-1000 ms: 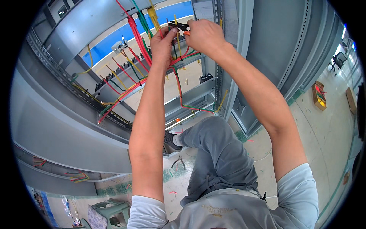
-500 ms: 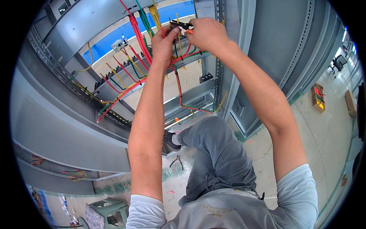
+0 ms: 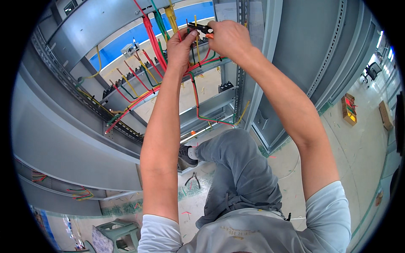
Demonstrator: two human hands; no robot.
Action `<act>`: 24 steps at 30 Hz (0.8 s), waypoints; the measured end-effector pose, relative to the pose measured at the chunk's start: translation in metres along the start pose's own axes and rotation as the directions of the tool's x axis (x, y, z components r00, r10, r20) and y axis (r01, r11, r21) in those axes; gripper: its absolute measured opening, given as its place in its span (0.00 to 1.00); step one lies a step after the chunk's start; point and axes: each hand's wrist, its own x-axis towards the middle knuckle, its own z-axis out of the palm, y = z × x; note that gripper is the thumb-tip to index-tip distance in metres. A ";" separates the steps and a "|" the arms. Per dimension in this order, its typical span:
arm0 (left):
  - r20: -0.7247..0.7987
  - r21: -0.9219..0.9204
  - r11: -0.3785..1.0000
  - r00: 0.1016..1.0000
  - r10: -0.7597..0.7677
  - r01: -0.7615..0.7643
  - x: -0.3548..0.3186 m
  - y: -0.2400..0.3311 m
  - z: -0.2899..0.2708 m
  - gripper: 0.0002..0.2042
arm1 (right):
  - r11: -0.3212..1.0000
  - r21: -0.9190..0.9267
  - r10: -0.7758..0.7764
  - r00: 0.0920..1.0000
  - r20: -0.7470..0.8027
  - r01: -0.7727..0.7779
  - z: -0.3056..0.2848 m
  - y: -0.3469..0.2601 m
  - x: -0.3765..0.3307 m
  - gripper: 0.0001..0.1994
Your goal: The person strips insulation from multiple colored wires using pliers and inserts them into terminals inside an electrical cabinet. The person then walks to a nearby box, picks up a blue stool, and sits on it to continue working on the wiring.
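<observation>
In my right hand (image 3: 230, 38) is a pliers-like tool (image 3: 200, 28) with black jaws and an orange grip, its jaws pointing left. My left hand (image 3: 180, 47) is closed in a pinch just below those jaws, on what looks like a thin green wire (image 3: 193, 54); the fingers partly hide it. The wire's tip stands up at the jaws, but I cannot tell how firmly they close on it. A yellow wire (image 3: 196, 44) rises upright between my hands. Thick red (image 3: 151, 36), green (image 3: 160, 27) and yellow (image 3: 171, 17) bundles hang just left of my left hand.
A grey metal cabinet frame (image 3: 206, 101) surrounds my hands, with a bound wire harness (image 3: 141, 98) and several cut wire ends. Cutting pliers (image 3: 193, 179) lie on the floor by my shoe (image 3: 188, 156). A green stool (image 3: 120, 232) stands lower left, a cardboard box (image 3: 349, 109) at right.
Both hands keep their grip and place at the wire, with hardly any movement. The whole view has shifted slightly.
</observation>
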 end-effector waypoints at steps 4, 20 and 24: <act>0.005 0.033 0.999 1.000 0.009 -0.009 0.001 -0.003 -0.001 0.09 | 1.000 0.018 0.003 1.000 -0.026 -0.002 0.000 0.000 -0.003 0.16; 0.015 -0.001 1.000 1.000 0.007 -0.007 -0.001 -0.002 -0.001 0.10 | 0.997 -0.027 0.073 0.987 0.143 -0.070 -0.013 -0.009 0.003 0.16; 0.013 -0.024 1.000 1.000 0.004 -0.004 -0.001 -0.002 -0.006 0.10 | 0.987 -0.149 0.096 0.962 0.257 -0.059 -0.029 -0.025 0.009 0.16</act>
